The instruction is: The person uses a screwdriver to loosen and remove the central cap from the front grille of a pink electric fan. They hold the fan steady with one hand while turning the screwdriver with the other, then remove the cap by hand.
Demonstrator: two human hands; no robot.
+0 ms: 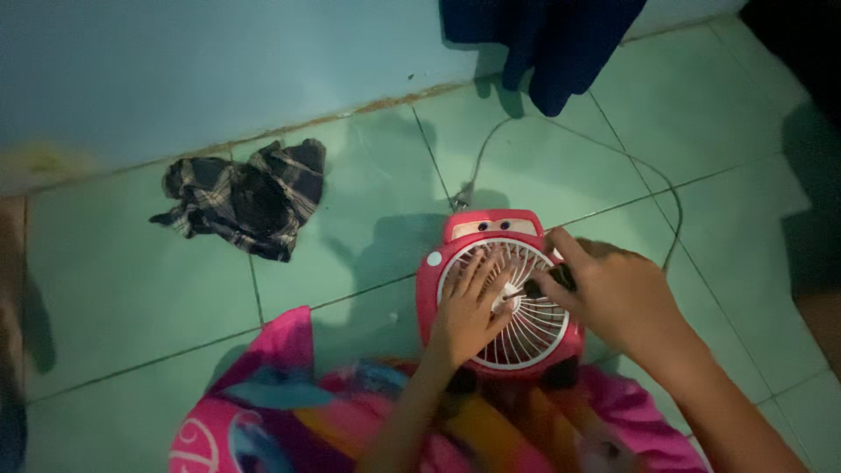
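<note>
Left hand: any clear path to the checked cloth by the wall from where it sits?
Probably yes. The left hand lies flat on the white grille of the red fan, holding nothing. Only bare green floor tile lies between it and the checked cloth; whether the arm stretches that far is uncertain.

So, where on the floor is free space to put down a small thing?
Bare tiles lie between the checked cloth and the pink blanket, and right of the fan past its cord. It is crowded at the fan grille, where the left hand and right hand meet.
</note>
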